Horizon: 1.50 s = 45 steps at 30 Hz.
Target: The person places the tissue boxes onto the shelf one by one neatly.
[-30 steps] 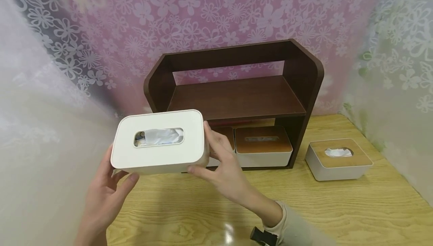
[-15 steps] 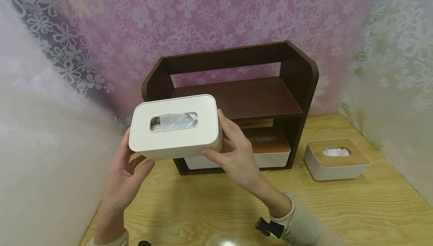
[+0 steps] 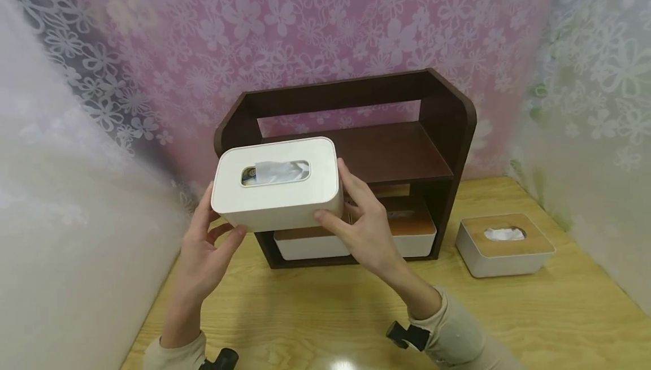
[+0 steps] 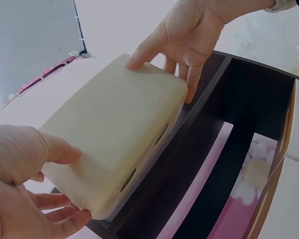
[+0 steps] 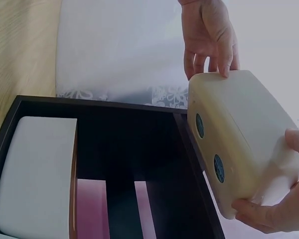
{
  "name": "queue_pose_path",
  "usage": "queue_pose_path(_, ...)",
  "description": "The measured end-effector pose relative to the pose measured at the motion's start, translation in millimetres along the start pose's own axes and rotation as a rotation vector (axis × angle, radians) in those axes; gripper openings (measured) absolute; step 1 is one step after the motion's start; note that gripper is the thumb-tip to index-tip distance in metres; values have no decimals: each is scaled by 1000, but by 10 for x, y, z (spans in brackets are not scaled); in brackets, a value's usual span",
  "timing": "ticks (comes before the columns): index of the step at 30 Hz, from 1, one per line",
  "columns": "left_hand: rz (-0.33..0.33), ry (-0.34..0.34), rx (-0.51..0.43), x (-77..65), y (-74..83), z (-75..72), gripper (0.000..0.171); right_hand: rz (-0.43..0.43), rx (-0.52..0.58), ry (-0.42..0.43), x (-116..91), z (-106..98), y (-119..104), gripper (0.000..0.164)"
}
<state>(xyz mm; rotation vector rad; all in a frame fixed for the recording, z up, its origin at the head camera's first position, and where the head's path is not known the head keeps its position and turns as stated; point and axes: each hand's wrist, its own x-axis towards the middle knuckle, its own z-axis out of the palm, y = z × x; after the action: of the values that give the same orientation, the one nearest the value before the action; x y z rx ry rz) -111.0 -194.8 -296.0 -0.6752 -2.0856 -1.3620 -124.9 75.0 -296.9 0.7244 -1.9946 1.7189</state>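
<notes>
Head view: left hand [image 3: 209,254] and right hand [image 3: 367,227] pinching a box [image 3: 277,197].
Probably light, stiff, slick; its ends are suiting grips.

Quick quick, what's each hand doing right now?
Left hand: holding one end of the white tissue box.
Right hand: holding the other end of the white tissue box.

Head view, clock centred mid-frame: dark-brown two-tier shelf [image 3: 391,149] around centre; lower tier holds two brown-topped tissue boxes [image 3: 414,244] side by side, 4 to 6 o'clock, partly hidden. Wood-topped tissue box [image 3: 506,249], white tissue in its oval slot, at 4, apart from shelf. Wood-grain tabletop [image 3: 325,313] at 6. Pink floral backdrop [image 3: 305,25] at 12; whitish side panel [image 3: 76,200] at 9; pale flowered panel [image 3: 590,87] at 2.
</notes>
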Motion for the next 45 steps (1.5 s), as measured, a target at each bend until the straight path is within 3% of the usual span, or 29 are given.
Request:
queue_pose_path(6,-62,-3,48,-27,-59,47,90,61,-15,-6,-22,-5,71,87)
queue_pose_path(15,-94,45,54,44,-76,71,86,23,-55,16,89,-17,95,84)
queue_pose_path(25,-130,164,49,90,-108,130,74,-4,-83,9,212,-23,135,82)
queue_pose_path(38,-33,366,42,211,-226,305,56,17,-76,-18,330,-60,151,85)
queue_pose_path(41,9,390,61,224,-258,328,53,28,-90,-9,350,-60,159,83)
queue_pose_path(45,97,368,103,230,-320,332,54,34,-101,-1,379,-64,178,82)
